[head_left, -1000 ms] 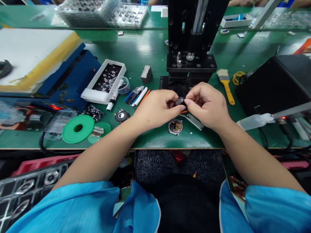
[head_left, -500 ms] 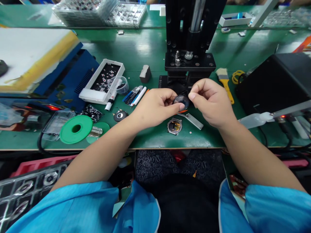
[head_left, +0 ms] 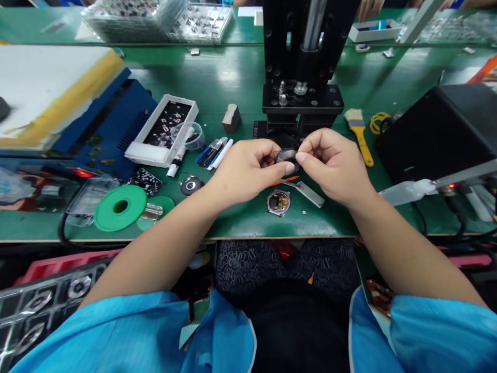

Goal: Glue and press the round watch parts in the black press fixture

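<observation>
My left hand (head_left: 252, 168) is closed, with thumb and fingers gripping a round black watch part (head_left: 286, 156) by its left side. My right hand (head_left: 330, 163) is closed in a pinch at the right edge of the same part; the fingertips hide much of that edge. Both hands are just in front of the black press (head_left: 303, 98). Below them on the bench lies an open watch case (head_left: 278, 202) with its inner parts showing. Beside it are a flat grey metal bar (head_left: 310, 194) and an orange thin-tipped tool (head_left: 287, 180), partly covered by my left hand.
To the left are a green solder spool (head_left: 121, 207), a round black piece (head_left: 191, 185), pens (head_left: 222, 154) and a white tray (head_left: 159, 129) of small parts. A yellow brush (head_left: 361, 137) and black box (head_left: 438, 129) stand right. A co-worker's hand (head_left: 368, 8) shows at the back.
My right hand has shifted slightly left onto the round black watch part, which now sits more tilted. A co-worker's hand has appeared above the white box at the back right.
</observation>
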Demonstrator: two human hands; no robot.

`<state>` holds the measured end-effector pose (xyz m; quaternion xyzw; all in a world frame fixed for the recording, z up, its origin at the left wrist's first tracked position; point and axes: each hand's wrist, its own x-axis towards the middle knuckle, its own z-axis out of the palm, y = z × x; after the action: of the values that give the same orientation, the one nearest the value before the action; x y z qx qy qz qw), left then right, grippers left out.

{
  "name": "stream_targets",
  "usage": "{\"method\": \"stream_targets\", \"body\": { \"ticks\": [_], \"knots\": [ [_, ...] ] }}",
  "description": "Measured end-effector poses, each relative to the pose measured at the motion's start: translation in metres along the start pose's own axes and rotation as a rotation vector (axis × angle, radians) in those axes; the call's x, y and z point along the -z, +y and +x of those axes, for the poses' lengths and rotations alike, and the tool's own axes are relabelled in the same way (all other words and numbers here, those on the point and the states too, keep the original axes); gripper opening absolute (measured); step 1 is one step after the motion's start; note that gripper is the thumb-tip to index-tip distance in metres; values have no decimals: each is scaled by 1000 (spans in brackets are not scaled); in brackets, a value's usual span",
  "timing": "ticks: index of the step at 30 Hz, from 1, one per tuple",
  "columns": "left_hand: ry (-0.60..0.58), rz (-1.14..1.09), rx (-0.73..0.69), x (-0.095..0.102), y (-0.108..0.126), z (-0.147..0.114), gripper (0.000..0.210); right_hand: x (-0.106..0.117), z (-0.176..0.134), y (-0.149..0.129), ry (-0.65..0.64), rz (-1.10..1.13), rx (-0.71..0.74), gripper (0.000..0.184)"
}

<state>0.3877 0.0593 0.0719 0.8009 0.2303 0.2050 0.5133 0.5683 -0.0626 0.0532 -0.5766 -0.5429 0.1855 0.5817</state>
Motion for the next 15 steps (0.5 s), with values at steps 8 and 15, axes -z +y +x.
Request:
{"method": "stream_targets", "body": {
  "ticks": [8, 15],
  "knots": [
    [-16, -15, -26, 0, -1, 0, 27, 1, 0, -2, 9, 1, 0, 5],
    [-10, -8, -2, 1, -2, 0, 27, 0, -1, -1, -18, -30, 44, 6]
  ]
}}
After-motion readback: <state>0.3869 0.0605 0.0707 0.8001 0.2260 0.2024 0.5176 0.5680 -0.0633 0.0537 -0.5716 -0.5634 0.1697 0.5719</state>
